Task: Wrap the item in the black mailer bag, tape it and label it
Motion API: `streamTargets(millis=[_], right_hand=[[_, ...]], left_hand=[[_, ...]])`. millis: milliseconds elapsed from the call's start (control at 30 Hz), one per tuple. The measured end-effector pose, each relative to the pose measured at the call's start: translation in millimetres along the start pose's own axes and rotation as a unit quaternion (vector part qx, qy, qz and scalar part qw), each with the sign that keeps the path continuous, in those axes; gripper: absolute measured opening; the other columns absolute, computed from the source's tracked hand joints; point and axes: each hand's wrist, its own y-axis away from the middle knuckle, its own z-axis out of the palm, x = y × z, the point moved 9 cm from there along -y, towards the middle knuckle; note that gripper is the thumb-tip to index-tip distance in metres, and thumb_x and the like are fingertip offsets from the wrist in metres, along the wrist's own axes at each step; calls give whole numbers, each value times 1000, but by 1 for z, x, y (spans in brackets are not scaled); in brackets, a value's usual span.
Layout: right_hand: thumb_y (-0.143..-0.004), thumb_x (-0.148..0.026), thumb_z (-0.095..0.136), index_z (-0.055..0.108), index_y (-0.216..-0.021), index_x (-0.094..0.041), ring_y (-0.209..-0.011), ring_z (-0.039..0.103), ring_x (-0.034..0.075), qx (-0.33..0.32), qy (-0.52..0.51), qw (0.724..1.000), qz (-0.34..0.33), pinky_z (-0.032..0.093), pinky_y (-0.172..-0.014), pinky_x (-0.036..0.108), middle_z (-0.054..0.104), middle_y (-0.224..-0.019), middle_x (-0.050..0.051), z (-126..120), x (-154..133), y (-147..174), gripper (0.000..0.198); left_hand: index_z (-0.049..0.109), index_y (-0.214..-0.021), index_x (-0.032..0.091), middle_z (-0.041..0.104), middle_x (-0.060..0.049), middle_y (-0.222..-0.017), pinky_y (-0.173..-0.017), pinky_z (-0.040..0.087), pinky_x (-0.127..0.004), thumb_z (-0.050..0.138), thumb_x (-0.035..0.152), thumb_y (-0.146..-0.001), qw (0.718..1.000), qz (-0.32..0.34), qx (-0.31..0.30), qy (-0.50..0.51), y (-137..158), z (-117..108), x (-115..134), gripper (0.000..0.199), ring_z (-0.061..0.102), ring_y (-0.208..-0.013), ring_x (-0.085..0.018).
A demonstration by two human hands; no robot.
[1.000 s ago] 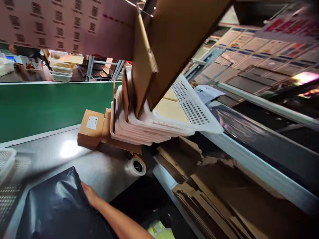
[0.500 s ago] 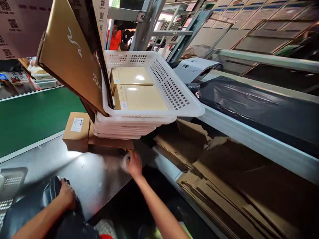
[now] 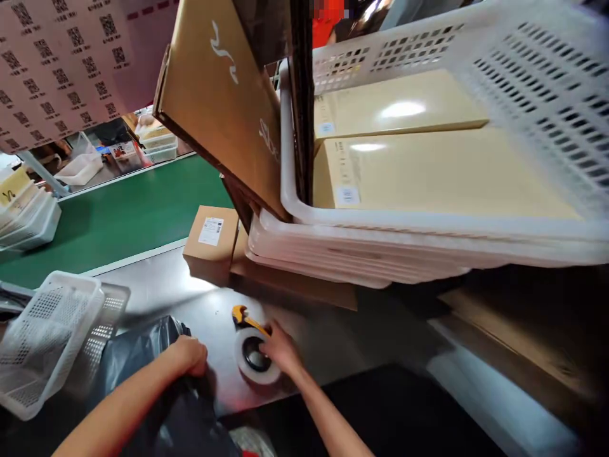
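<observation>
Left hand: [image 3: 190, 354] closed on the gathered top of the black poly bag [image 3: 143, 362], pinning it against the desk [image 3: 200, 304].
Right hand: [image 3: 280, 348] fingers spread narrowly over the far rim of the tape roll [image 3: 257, 358]; touching it, not clearly lifting it. Full grip cannot be confirmed.
Tape roll: lies flat on the desk, just right of the bag, hole facing up.
Cutter: small yellow-handled knife [image 3: 243, 316] just behind the roll, touching or nearly touching the right fingertips; blade state too small to tell.
Small carton: [image 3: 212, 240] labelled, sits at the desk's far edge beside the green conveyor [image 3: 118, 209].
Basket stack: white perforated baskets [image 3: 361, 254] nested on flat cardboard, top one holding two tan boxes [image 3: 428, 171]; stack overhangs the working area.
Left side: another white basket [image 3: 42, 336] tilted at the desk's near left edge, close to the bag.
Risk 1: fingers near the cutter; a blind grab for the roll could catch the blade if it is out.
Risk 2: bag mouth could spring open if the left grip loosens.
Risk 3: raising an arm could knock the overhanging stack.
</observation>
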Motion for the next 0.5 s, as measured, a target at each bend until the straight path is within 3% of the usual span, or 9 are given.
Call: streamTargets(millis=[100,167,233,333,400,500], right_hand=[[-58,-11,63,64,-116,-21,-97,71,26,-60,-91,988,-114,55,-84,33,76,-108,5,34,-73,-29,60],[-56,-12,62,62,-131,-20,-109,70,26,-98,-140,969,-179,55,-94,33,73,-127,6,43,-118,-49,75],[-55,-12,64,63,-135,-17,-117,69,28,-137,-165,949,-230,53,-103,36,71,-135,9,46,-155,-64,81],[-55,-14,65,68,-134,-14,-123,67,33,-190,-165,926,-281,49,-112,44,72,-135,12,50,-194,-74,79],[-56,-14,65,69,-135,-14,-124,67,35,-215,-154,915,-304,49,-113,47,71,-136,12,54,-212,-74,79],[-58,-14,65,68,-137,-15,-125,66,35,-238,-135,906,-324,48,-114,48,70,-138,12,61,-227,-70,80]], left_hand=[[73,-75,21,78,-16,-90,-87,54,-38,62,46,-88,985,-45,122,117,10,-64,-30,30,73,-97,-32],[71,-92,20,76,-17,-108,-90,51,-34,39,49,-100,948,-98,227,200,18,-111,-63,44,69,-111,-30],[65,-107,17,71,-19,-120,-87,51,-32,22,48,-105,896,-162,292,292,25,-140,-98,53,65,-115,-28],[59,-108,12,70,-20,-103,-71,53,-30,24,55,-106,822,-233,269,445,20,-135,-133,55,70,-89,-24],[59,-102,12,68,-13,-84,-61,52,-29,30,60,-105,775,-248,223,536,10,-117,-140,56,67,-68,-19],[59,-92,14,60,-2,-69,-53,47,-24,34,56,-107,723,-252,179,618,-5,-93,-142,51,56,-53,-12]])
